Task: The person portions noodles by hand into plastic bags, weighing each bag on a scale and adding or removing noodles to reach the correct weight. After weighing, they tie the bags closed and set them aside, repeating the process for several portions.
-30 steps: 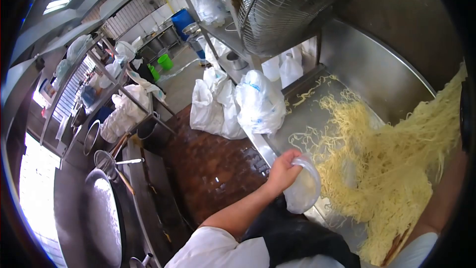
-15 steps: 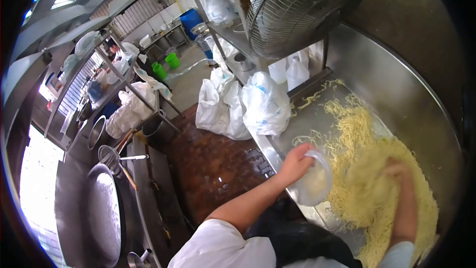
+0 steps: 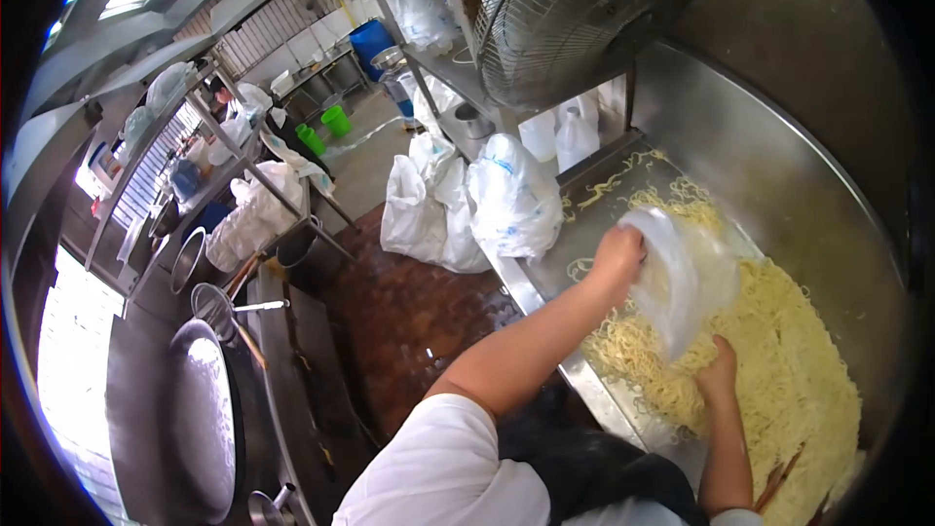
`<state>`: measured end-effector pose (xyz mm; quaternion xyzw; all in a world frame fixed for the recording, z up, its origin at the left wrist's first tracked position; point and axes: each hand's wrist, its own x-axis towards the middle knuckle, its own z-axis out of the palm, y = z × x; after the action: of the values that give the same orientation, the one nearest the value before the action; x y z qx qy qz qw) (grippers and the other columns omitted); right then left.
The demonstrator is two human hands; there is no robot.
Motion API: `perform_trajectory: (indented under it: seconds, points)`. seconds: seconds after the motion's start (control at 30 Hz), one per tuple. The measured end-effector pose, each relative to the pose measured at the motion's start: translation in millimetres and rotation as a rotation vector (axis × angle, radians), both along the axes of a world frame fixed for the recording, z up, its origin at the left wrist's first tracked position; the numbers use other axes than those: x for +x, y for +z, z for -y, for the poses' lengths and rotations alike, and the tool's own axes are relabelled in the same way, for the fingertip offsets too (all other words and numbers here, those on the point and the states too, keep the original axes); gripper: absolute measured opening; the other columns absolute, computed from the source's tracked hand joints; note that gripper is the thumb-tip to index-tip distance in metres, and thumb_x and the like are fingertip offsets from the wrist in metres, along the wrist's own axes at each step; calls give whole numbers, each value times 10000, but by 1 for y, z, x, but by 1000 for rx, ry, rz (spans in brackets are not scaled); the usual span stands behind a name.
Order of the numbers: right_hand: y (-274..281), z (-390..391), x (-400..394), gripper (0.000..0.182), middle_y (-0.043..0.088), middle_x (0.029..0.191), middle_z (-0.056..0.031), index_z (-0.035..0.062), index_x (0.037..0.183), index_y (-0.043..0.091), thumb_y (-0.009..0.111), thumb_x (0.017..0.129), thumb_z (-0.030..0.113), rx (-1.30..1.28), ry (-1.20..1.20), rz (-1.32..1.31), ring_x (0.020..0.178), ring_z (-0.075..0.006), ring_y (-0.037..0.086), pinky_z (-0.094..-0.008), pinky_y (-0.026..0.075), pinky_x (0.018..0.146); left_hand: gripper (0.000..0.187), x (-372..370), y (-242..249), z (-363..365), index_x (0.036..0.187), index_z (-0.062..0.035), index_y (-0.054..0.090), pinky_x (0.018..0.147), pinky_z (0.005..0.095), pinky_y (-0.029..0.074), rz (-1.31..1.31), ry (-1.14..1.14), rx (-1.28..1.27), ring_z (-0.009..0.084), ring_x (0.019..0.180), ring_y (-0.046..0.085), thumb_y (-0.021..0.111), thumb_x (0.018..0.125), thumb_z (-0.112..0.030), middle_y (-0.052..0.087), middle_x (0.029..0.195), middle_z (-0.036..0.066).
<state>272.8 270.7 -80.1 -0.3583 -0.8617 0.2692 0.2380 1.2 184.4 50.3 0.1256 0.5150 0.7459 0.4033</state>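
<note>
A translucent plastic bowl, blurred by motion, is tilted on its side over a heap of yellow noodles. My left hand is closed around its rim. Just below the bowl, my right hand is at the noodles, thumb raised; its other fingers are largely hidden, so whether it holds any noodles does not show. The noodles are spread across a wide metal tray with a tall curved wall. Thin wooden sticks lie on the noodles near the lower right.
A large metal fan stands beyond the tray. Plastic bags sit at the tray's corner, with white sacks beside them. A large wok and a strainer are on the left. Farther back is another person.
My left hand has lifted the bowl away from me and turned it over the noodles. My right hand has moved left, beneath the bowl. Wooden sticks now show at lower right.
</note>
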Motion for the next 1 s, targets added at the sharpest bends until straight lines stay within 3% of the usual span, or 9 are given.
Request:
perform_trajectory:
  seconds: [0.07,0.17,0.23,0.4,0.63,0.67,0.73,0.83,1.0]
  points:
    - [16,-1,15,404,637,1005,-136,-12,1113,546,708,750,59,-433,-35,-300,975,-253,623,-333,481,872,218,-3,2,-20,730,-78,524,440,339,263,145,25,-96,156,509,396,471,850,-253,457,619,26]
    - [77,-13,39,415,622,1043,-119,-19,1182,503,657,798,19,-423,32,-602,997,-241,611,-354,478,906,224,-7,-1,-50,711,-81,525,428,340,266,195,45,-52,154,498,403,469,853,-245,456,608,20]
    - [142,-15,48,390,603,1107,-138,0,1205,498,627,860,129,-1030,132,-1095,1019,-234,598,-379,494,899,217,-3,1,-74,763,-66,546,418,330,295,201,10,-41,146,485,434,469,857,-246,509,628,24]
    - [172,-31,52,450,601,1130,-132,23,1239,499,535,920,338,-680,384,-1201,985,-242,606,-390,513,884,216,63,35,-102,1005,-84,614,516,293,441,-121,-156,120,121,591,539,483,836,-53,628,777,52]
    - [63,-93,51,465,591,1166,-132,15,1230,520,540,914,355,-705,243,-1290,1024,-252,590,-391,495,908,316,140,67,-71,1061,-43,634,757,292,494,-706,-245,280,212,816,648,686,755,-105,674,950,116]
    - [49,-104,50,467,589,1171,-132,14,1228,523,540,913,358,-709,234,-1293,1030,-254,587,-391,492,911,316,139,65,-60,1061,-43,634,757,292,494,-703,-235,275,212,816,648,686,755,-105,674,950,116]
    - [22,-117,50,472,587,1182,-133,11,1226,529,541,911,363,-722,231,-1308,1041,-257,583,-392,487,918,457,141,53,-38,1176,-53,594,755,309,505,-1144,-93,444,266,841,655,723,757,-178,663,1012,149]
    - [-10,-128,51,479,582,1197,-133,8,1222,538,543,908,370,-725,234,-1318,1058,-261,576,-392,479,928,519,140,-6,-24,1255,-69,548,747,328,516,-1059,-117,419,315,876,649,709,789,-231,647,1055,162]
    - [-3,-104,21,500,565,1224,-141,17,1246,523,580,882,354,-821,203,-1245,1093,-270,554,-394,461,950,486,146,-21,13,1289,-111,526,660,359,526,-1495,-337,321,293,724,622,615,813,-161,624,857,102]
